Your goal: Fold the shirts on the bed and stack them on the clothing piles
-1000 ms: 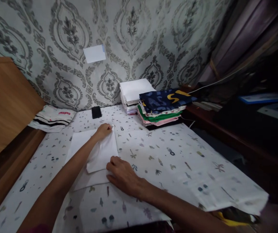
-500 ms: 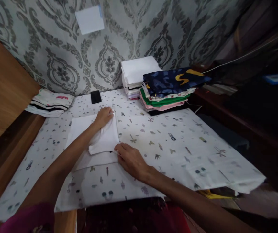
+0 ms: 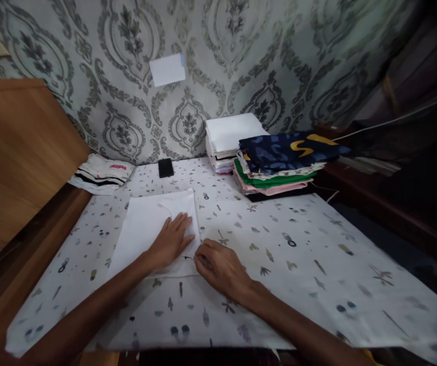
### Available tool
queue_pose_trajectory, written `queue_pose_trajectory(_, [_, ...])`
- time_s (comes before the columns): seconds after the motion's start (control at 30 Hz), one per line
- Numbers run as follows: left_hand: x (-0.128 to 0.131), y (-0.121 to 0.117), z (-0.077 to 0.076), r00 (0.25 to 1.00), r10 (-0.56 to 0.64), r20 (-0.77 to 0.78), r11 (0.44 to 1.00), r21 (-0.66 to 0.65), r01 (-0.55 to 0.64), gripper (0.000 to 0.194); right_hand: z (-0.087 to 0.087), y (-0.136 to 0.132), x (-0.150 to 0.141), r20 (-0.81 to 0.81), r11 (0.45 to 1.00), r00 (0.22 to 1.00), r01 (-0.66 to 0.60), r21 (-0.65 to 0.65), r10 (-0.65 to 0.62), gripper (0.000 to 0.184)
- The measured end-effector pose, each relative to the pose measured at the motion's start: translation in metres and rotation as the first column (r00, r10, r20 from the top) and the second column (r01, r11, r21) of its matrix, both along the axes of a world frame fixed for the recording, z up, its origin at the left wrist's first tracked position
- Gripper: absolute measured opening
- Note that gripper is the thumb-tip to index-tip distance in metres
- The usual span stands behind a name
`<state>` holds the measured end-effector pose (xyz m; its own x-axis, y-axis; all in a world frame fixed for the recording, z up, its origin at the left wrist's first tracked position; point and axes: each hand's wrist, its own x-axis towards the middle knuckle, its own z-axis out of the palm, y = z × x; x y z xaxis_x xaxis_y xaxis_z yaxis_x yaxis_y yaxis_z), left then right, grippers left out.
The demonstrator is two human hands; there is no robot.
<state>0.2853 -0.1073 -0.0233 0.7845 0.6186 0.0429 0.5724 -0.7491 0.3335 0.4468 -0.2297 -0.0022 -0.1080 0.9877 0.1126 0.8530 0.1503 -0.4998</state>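
Lying flat, white cloth (image 3: pixel 138 226), beneath spread left grip (image 3: pixel 171 240), right edge pinched in narrow right grip (image 3: pixel 222 267)

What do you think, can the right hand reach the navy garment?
Probably yes: the navy garment lies on top of its stack, with only patterned sheet showing between stack and right hand.

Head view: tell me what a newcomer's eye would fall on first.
Probably the dark blue cloth with yellow marks, topping the colourful stack toward the back right. Next, likely the grey scroll-patterned wallpaper behind everything. Then the white cloth left of centre, with the left hand flat on it and the right hand at its right edge.
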Motion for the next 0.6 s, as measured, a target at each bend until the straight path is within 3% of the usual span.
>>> queue_pose_trajectory(0.13, [0.004, 0.031, 0.007, 0.993, 0.119, 0.001, 0.986, 0.113, -0.118, 0.059, 0.006, 0.021, -0.014, 0.015, 0.989, 0.998, -0.067, 0.128, 0.066, 0.02])
queue_pose_trajectory(0.23, [0.004, 0.048, 0.0, 0.973, 0.221, -0.061, 0.968, 0.139, -0.211, 0.064, -0.006, 0.03, -0.025, 0.095, 0.966, 0.973, -0.221, 0.138, 0.209, 0.037])
queue_pose_trajectory(0.3, [0.002, 0.052, -0.007, 0.964, 0.246, -0.1, 0.964, 0.126, -0.233, 0.068, -0.018, 0.03, -0.028, 0.13, 0.951, 0.95, -0.295, 0.088, 0.283, 0.05])
queue_pose_trajectory(0.4, [-0.001, 0.053, -0.016, 0.964, 0.25, -0.093, 0.961, 0.141, -0.236, 0.07, -0.03, 0.027, -0.026, 0.136, 0.946, 0.939, -0.323, 0.034, 0.316, 0.056])
queue_pose_trajectory(0.6, [-0.002, 0.053, -0.018, 0.967, 0.247, -0.061, 0.963, 0.127, -0.238, 0.07, -0.029, 0.024, -0.023, 0.132, 0.943, 0.94, -0.325, 0.068, 0.314, 0.054])
